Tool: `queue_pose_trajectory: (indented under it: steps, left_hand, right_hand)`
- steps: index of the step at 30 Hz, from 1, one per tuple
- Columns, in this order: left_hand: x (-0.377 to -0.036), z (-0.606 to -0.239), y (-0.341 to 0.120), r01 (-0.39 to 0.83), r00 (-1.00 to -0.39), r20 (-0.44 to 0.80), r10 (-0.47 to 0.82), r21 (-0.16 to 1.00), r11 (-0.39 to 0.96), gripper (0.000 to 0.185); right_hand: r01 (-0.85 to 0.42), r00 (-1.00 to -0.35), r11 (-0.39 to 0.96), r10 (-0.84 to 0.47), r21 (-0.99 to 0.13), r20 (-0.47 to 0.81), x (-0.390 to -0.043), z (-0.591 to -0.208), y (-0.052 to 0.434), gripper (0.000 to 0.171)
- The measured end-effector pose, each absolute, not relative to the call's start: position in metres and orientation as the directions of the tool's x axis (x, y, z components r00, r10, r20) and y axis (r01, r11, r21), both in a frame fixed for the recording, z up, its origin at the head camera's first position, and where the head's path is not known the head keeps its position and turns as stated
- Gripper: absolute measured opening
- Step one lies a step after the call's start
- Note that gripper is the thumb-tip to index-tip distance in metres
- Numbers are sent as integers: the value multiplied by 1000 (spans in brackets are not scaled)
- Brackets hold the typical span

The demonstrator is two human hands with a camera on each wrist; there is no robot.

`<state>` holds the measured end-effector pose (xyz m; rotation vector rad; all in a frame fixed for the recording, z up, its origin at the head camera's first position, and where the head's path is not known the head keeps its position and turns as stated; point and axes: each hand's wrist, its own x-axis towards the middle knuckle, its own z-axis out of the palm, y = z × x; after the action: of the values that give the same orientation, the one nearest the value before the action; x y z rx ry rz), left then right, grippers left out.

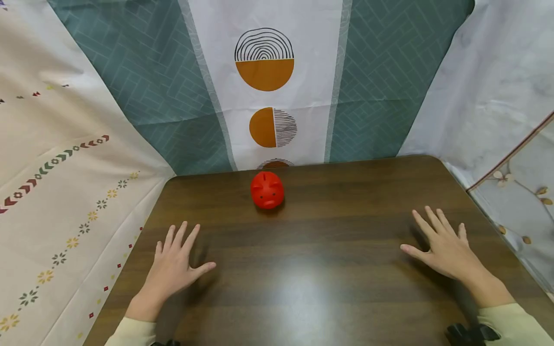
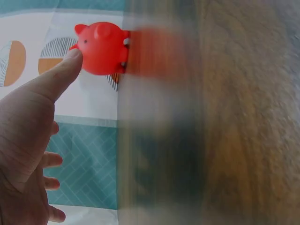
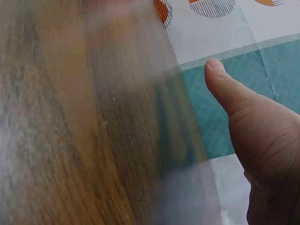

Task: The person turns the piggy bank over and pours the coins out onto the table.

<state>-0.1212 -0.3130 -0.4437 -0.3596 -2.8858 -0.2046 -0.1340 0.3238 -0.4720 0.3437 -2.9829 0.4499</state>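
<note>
A red piggy bank [image 1: 267, 190] with a slot on top stands near the far edge of the brown wooden table [image 1: 329, 230], facing the camera. My left hand [image 1: 173, 264] is over the table's left side with fingers spread, holding nothing. On the right side, my right hand [image 1: 446, 247] is spread the same way, also with nothing in it. Both hands are apart from the piggy bank. In the left wrist view the thumb [image 2: 65, 70] overlaps the piggy bank [image 2: 101, 49] only by line of sight. The right wrist view shows the thumb [image 3: 225, 84] extended.
A green and white patterned cloth [image 1: 277, 96] hangs behind the table's far edge. Cream cloth [image 1: 86, 192] with small motifs borders the left side, and pale cloth with a branch print [image 1: 519, 192] borders the right. Dark bands [image 1: 472, 334] sit at the wrists.
</note>
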Motion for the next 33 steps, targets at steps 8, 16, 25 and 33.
queue_pose_trajectory:
  steps: [8,16,25,33]
  left_hand:
    - [-132,-438,-303,271,-939,248,240,100,957,107]
    - [-155,-428,-272,314,-931,235,279,129,940,106]
    - [-183,-423,-239,381,-905,264,335,145,913,105]
    - [-209,-421,-218,418,-881,299,366,133,899,103]
  right_hand:
    - [-239,-970,918,-215,-317,112,-145,-473,311,97]
    - [-304,-953,889,-280,-343,119,-166,-467,281,96]
    - [-401,-914,820,-388,-408,119,-198,-461,211,96]
    - [-498,-865,764,-473,-409,170,-217,-445,160,94]
